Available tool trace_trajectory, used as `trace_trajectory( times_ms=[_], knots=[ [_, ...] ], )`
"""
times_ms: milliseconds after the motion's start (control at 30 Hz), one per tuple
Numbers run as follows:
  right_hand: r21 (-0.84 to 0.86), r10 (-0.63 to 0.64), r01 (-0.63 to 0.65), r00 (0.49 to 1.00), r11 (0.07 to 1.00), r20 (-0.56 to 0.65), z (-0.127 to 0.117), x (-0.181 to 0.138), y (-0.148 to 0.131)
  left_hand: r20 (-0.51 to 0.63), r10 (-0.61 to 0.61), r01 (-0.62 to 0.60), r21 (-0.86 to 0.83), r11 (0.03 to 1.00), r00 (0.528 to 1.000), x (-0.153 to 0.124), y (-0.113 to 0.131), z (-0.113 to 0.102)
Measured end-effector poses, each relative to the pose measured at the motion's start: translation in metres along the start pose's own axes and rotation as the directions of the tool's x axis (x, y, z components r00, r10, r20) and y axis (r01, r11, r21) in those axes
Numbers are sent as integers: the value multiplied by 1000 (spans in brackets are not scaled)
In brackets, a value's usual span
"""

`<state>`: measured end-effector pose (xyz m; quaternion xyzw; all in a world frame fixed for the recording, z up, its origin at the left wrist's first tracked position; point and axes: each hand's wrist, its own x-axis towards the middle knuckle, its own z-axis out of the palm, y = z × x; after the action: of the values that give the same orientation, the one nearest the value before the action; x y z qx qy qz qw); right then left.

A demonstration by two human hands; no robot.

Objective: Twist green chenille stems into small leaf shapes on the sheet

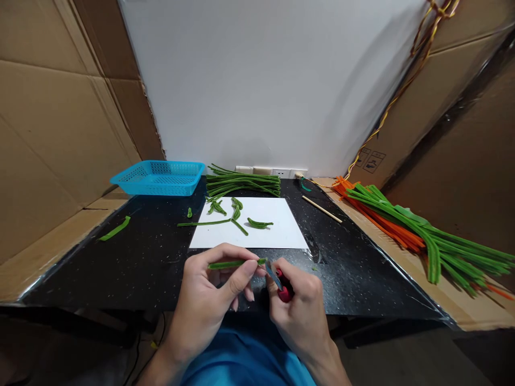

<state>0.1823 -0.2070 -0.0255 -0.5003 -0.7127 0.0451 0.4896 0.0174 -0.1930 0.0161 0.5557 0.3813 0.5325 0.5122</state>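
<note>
My left hand pinches a short green pipe cleaner between thumb and fingers, its tip pointing right. Wrapped around red-handled scissors, my right hand brings the metal blades up to that tip. Whether the blades touch the fuzz I cannot tell. Beyond both hands, a white sheet of paper carries several bent and twisted green pieces. Among them are a curved leaf-like piece and a long stem that reaches past the paper's left edge.
A blue plastic basket stands at the back left. Behind the paper lies a bundle of green pipe cleaners. Green strips and orange strips are heaped at right, near a wooden stick. A loose green strip lies left.
</note>
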Motion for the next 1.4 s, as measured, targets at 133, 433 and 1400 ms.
trace_trajectory(
  times_ms=[133,433,1400],
  knots=[
    [16,23,-23,999,1000,23,-1,0,1,-8,-4,3,-39,999,1000,4,-3,2],
    [97,94,-103,992,990,89,-4,5,2,-62,8,-7,9,1000,998,4,-6,5],
    [99,112,-128,982,987,154,-7,5,2,-144,35,-26,66,997,989,6,-8,-1]
  ],
)
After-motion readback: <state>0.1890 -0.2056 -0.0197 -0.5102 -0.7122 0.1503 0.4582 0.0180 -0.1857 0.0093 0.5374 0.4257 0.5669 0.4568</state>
